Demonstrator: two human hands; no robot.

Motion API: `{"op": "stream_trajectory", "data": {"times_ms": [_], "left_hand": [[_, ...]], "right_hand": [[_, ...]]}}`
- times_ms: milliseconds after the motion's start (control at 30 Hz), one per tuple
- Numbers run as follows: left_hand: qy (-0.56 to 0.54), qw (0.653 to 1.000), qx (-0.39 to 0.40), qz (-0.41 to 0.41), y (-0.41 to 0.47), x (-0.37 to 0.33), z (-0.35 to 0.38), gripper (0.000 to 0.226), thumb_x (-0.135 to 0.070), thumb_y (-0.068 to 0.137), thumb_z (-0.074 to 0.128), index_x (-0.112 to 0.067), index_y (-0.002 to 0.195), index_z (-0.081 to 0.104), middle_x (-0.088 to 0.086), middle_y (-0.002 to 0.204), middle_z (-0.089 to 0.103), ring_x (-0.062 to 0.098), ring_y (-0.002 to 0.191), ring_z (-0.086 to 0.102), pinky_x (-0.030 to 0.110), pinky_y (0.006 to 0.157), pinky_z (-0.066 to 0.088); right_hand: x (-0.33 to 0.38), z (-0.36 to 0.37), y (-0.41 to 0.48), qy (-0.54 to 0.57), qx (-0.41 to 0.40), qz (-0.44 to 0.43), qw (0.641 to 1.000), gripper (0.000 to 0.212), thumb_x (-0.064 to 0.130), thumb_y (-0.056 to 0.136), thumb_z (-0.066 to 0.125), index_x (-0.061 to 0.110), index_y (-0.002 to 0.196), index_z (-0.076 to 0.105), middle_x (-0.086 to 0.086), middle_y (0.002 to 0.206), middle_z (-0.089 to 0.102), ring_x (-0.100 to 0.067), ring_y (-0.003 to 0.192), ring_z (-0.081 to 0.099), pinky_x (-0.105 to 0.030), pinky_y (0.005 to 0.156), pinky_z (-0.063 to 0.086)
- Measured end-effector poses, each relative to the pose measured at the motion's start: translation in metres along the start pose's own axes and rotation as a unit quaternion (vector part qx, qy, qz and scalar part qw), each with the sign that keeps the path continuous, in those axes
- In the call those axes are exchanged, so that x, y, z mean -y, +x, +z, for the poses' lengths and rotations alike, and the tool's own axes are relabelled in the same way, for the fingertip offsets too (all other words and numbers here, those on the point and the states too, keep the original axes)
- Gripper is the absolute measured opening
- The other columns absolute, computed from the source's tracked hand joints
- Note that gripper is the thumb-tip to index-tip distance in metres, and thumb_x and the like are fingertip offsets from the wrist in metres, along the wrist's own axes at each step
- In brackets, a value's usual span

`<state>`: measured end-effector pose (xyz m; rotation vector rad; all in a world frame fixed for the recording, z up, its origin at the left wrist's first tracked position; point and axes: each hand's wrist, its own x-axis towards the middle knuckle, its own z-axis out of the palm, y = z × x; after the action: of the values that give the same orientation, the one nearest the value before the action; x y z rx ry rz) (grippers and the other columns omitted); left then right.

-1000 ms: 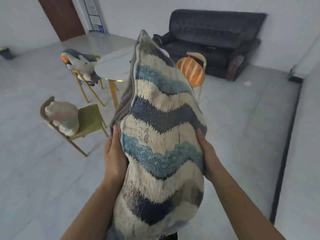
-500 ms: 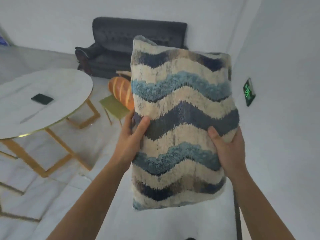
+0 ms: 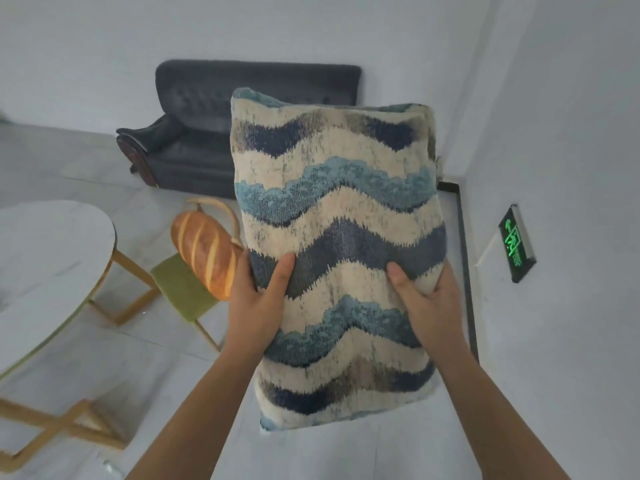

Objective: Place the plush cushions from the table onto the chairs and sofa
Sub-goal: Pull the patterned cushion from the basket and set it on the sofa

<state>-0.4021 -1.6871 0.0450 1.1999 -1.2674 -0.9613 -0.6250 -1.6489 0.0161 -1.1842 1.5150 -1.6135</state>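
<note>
We hold the striped cushion [image 3: 337, 258] upright in mid-air, long axis vertical, our left hand [image 3: 258, 303] and right hand [image 3: 427, 306] clamped on its side edges, thumbs pressed into its face. The black sofa [image 3: 194, 147] lies straight ahead beyond it, slightly nearer our left hand.

The striped cushion [image 3: 337, 258] hides the sofa's [image 3: 207, 133] right half and the fingers behind it; the tabletop [image 3: 52, 268], left of the left hand [image 3: 258, 299], is cropped.
</note>
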Motion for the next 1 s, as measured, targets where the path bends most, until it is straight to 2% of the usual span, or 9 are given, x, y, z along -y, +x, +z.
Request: {"op": "stream_trajectory", "data": {"times_ms": [100,167,267,367,433,533,733,900,1000], "left_hand": [[0.044,0.998,-0.019,0.037,0.068,0.012,0.021,0.046,-0.021,0.105,0.053,-0.058,0.124,0.034,-0.063,0.111,0.047,-0.035,0.109,0.044,-0.007,0.087,0.034],[0.051,0.997,-0.04,0.036,0.116,0.032,0.033,0.041,-0.015,0.107,0.05,-0.051,0.126,0.039,-0.062,0.109,0.048,-0.034,0.109,0.045,-0.007,0.086,0.033],[0.046,0.996,-0.081,0.003,0.196,0.064,0.052,0.018,-0.015,0.107,0.047,-0.032,0.107,0.054,-0.034,0.094,0.065,-0.036,0.089,0.047,-0.009,0.076,0.031],[0.053,0.995,-0.078,-0.038,0.283,0.084,0.068,0.019,-0.029,0.107,0.045,-0.03,0.09,0.053,-0.012,0.085,0.059,-0.028,0.069,0.052,-0.005,0.066,0.036],[0.027,0.995,-0.079,-0.054,0.346,0.09,0.079,0.016,-0.035,0.107,0.045,-0.037,0.096,0.057,-0.015,0.093,0.064,-0.022,0.078,0.058,0.004,0.071,0.043],[0.03,0.997,-0.066,-0.036,0.436,0.095,0.1,0.025,-0.039,0.106,0.045,-0.024,0.117,0.063,-0.013,0.107,0.07,-0.013,0.094,0.063,0.01,0.078,0.046],[0.04,0.999,-0.035,-0.01,0.58,0.109,0.162,0.024,-0.039,0.105,0.044,-0.023,0.101,0.062,-0.009,0.092,0.068,-0.007,0.082,0.062,0.01,0.071,0.046],[0.039,0.997,-0.06,-0.019,0.693,0.14,0.22,0.047,-0.049,0.1,0.042,-0.011,0.12,0.063,-0.01,0.103,0.069,0.001,0.095,0.064,0.017,0.084,0.05],[0.057,0.994,-0.09,-0.038,0.755,0.143,0.23,0.037,-0.05,0.099,0.041,-0.026,0.113,0.064,-0.012,0.103,0.072,-0.002,0.096,0.066,0.03,0.088,0.053]], "right_hand": [[-0.018,0.032,0.08,-0.005,0.012,-0.014,1.0,0.043,0.019,0.086,0.078,0.009,0.122,0.057,0.016,0.095,0.072,0.009,0.08,0.069,-0.01,0.066,0.054],[-0.035,0.054,0.134,-0.02,0.025,-0.018,0.999,0.048,0.025,0.083,0.079,0.012,0.123,0.057,0.009,0.105,0.071,0.01,0.087,0.069,-0.008,0.07,0.053],[-0.063,0.092,0.22,-0.03,0.038,-0.009,0.999,0.05,0.023,0.083,0.082,0.013,0.126,0.058,0.008,0.105,0.072,0.009,0.085,0.07,-0.009,0.067,0.054],[-0.073,0.126,0.305,-0.041,0.035,-0.002,0.999,0.057,0.038,0.077,0.081,0.022,0.128,0.06,0.014,0.106,0.074,0.005,0.091,0.071,-0.012,0.072,0.056],[-0.07,0.142,0.36,-0.045,0.039,-0.011,0.998,0.043,0.034,0.08,0.08,0.032,0.119,0.062,0.02,0.1,0.076,0.003,0.09,0.072,-0.013,0.073,0.057],[-0.066,0.157,0.439,-0.041,0.029,-0.019,0.999,0.038,0.024,0.084,0.081,0.041,0.112,0.06,0.03,0.096,0.074,0.005,0.089,0.072,-0.013,0.075,0.056],[-0.096,0.176,0.576,-0.006,-0.018,-0.001,1.0,0.05,0.042,0.075,0.081,0.049,0.118,0.056,0.026,0.109,0.073,-0.001,0.104,0.071,-0.03,0.089,0.057],[-0.145,0.202,0.706,0.011,0.004,0.005,1.0,0.047,0.035,0.08,0.08,0.041,0.12,0.056,0.027,0.104,0.073,0.003,0.096,0.071,-0.017,0.079,0.058],[-0.16,0.231,0.783,0.016,0.041,0.021,0.999,0.05,0.033,0.081,0.08,0.032,0.126,0.057,0.011,0.115,0.073,0.0,0.1,0.071,-0.022,0.083,0.06]]}}
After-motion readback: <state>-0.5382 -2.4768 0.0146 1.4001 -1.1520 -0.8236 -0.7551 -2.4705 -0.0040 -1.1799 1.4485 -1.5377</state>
